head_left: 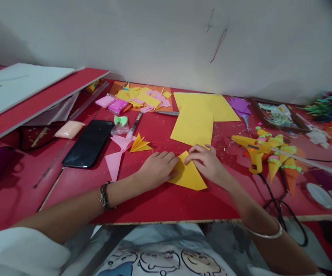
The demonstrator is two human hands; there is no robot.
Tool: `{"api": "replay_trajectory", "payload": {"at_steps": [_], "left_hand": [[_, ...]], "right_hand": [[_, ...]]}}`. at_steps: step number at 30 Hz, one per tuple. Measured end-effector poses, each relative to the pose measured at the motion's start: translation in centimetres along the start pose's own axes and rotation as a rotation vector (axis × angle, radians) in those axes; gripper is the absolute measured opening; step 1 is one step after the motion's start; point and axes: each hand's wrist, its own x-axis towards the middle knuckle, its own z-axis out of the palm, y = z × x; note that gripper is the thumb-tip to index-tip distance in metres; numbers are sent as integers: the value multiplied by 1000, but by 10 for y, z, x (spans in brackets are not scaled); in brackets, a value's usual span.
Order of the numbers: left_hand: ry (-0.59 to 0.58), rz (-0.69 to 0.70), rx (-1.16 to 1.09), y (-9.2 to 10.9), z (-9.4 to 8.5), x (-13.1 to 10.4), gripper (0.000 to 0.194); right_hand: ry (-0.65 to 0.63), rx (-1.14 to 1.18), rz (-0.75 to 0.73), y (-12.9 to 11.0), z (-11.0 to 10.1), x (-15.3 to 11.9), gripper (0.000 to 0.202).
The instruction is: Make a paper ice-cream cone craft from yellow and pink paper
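Observation:
A folded yellow paper [190,177] lies on the red table near its front edge, with a peak pointing away from me. My left hand [160,168] rests on its left side, fingers bent and close together over the edge; the fingertips are partly hidden. At the upper right of the paper, my right hand [207,163] pinches or presses the edge by the peak with curled fingers. Just beyond lie larger yellow sheets [194,124]. To the left of my hands sit a folded yellow fan shape [140,145] and pink paper pieces [114,163].
A black phone [88,143] lies left. Scissors [167,113] and paper scraps [142,96] are at the back. A yellow glue gun [253,151] with its cable and yellow cones [274,166] stand right, before a brown tray [295,122]. A tilted board [39,101] is far left.

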Motion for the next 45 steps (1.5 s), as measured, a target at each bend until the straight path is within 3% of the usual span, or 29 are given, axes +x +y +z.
{"api": "replay_trajectory", "payload": {"at_steps": [6, 10, 15, 19, 24, 30, 35, 45], "left_hand": [[32, -61, 117, 3, 9, -4, 29], [47, -67, 202, 7, 9, -7, 30], [32, 11, 212, 2, 10, -6, 27], [24, 95, 172, -7, 11, -4, 28], [13, 55, 146, -9, 10, -5, 37], [-28, 28, 145, -3, 9, -5, 45], [-38, 22, 170, -1, 8, -6, 42], [-49, 43, 185, 3, 7, -5, 33]], "right_hand": [[49, 409, 193, 3, 11, -3, 24], [118, 563, 301, 3, 18, -5, 22], [30, 648, 311, 7, 18, -4, 23], [-25, 608, 308, 7, 17, -1, 18], [-28, 394, 328, 8, 19, 1, 35], [46, 156, 304, 0, 20, -6, 36], [60, 27, 310, -10, 25, -14, 33], [72, -133, 274, -7, 30, -22, 29]]}}
